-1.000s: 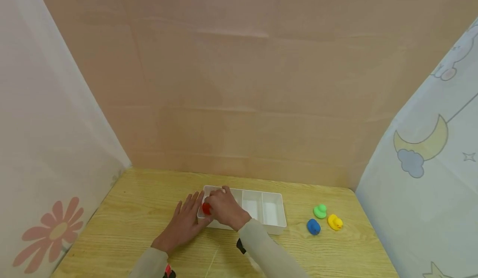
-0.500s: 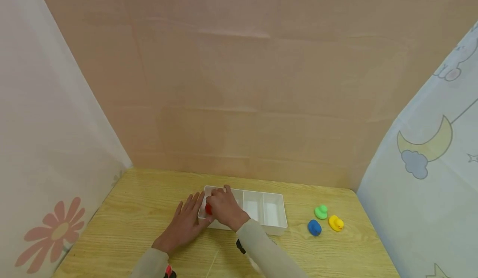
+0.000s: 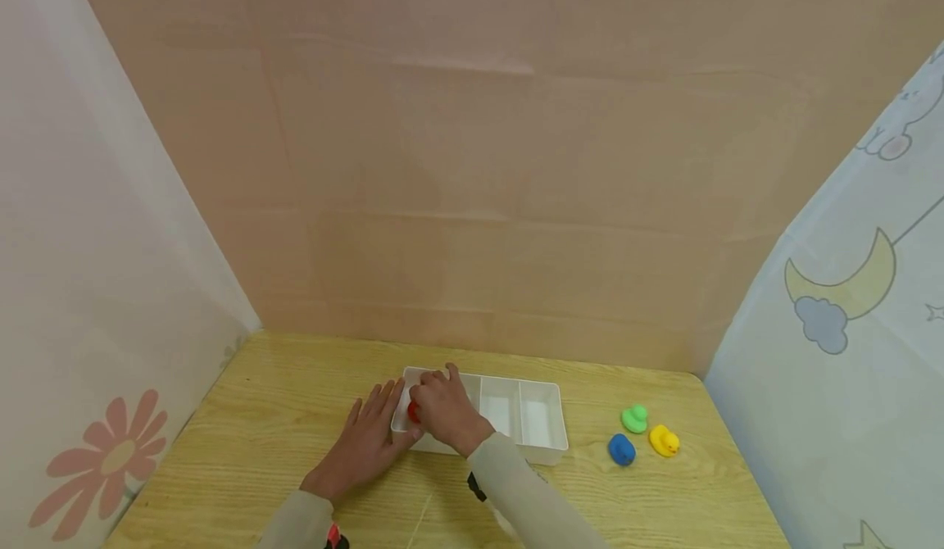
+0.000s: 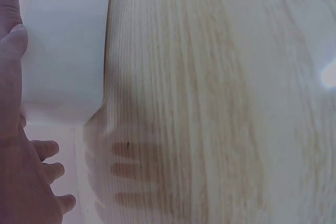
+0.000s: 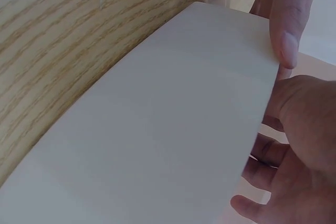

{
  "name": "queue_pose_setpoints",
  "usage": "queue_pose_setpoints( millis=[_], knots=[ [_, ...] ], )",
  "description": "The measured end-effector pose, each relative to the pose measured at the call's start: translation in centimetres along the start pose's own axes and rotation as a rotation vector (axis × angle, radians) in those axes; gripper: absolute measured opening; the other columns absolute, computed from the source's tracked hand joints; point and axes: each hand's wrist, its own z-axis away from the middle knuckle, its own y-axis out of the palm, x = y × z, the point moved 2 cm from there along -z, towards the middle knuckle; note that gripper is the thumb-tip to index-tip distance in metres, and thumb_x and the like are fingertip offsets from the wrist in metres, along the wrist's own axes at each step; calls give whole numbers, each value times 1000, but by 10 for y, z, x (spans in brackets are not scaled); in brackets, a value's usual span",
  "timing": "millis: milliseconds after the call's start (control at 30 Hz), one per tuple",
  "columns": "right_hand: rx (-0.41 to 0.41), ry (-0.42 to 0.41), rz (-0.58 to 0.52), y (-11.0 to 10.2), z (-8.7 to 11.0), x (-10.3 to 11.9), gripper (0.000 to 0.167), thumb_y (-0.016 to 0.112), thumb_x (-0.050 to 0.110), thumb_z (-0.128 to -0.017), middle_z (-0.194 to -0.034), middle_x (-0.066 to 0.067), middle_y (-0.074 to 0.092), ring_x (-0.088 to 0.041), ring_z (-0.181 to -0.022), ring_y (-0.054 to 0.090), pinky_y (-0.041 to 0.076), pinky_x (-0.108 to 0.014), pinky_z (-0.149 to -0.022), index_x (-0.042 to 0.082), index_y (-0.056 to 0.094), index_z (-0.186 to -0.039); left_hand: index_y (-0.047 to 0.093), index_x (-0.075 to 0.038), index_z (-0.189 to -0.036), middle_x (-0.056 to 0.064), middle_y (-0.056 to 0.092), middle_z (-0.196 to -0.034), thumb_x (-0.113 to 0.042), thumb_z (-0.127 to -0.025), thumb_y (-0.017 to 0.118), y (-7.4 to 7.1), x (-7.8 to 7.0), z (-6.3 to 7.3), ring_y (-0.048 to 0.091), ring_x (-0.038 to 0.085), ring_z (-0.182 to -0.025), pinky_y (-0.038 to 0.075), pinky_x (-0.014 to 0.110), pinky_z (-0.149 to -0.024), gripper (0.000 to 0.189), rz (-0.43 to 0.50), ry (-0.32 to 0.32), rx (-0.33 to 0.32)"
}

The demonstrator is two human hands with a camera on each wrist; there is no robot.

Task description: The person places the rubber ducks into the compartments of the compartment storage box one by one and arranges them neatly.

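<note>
A white divided tray (image 3: 542, 454) lies on the wooden table. My left hand (image 3: 361, 449) rests against its left end, fingers straight and thumb along the front rim; the left wrist view shows that hand (image 4: 23, 145) beside the tray wall (image 4: 65, 51). Reaching over the front rim, my right hand (image 3: 446, 410) pinches a small red toy (image 3: 414, 412) in the leftmost compartment. The fingers hide most of that toy, so its shape is unclear. In the right wrist view, the right hand (image 5: 310, 135) curls over the rim, and no red shows there.
Right of the tray, on the table (image 3: 251, 442), sit a green duck (image 3: 634, 419), a blue duck (image 3: 622, 450) and a yellow duck (image 3: 664, 441). A brown sheet (image 3: 472, 164) hangs behind, with patterned white cloths on both sides.
The red toy has shifted slightly to the right under my right fingers. Both hands otherwise stay nearly still, and the ducks keep their places.
</note>
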Motion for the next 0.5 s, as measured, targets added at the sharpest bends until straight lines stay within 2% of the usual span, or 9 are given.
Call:
queue_pose_setpoints(
  millis=[233, 500],
  knots=[
    [15, 16, -41, -2, 2, -3, 13, 81, 28, -95, -113, 3, 77, -21, -115, 73, 47, -56, -119, 22, 81, -107, 14, -15, -173, 19, 25, -177, -65, -105, 53, 0, -3, -1, 19, 46, -166, 15, 76, -129, 92, 0, 11, 2],
    [-5, 39, -149, -19, 5, -14, 17, 76, 24, -99, -112, 2, 76, -24, -114, 72, 44, -59, -121, 21, 81, -115, 12, -17, -173, 18, 24, -178, -70, -104, 50, 2, 2, 0, 18, 46, -166, 14, 75, -130, 95, -20, -10, 21]
  ],
)
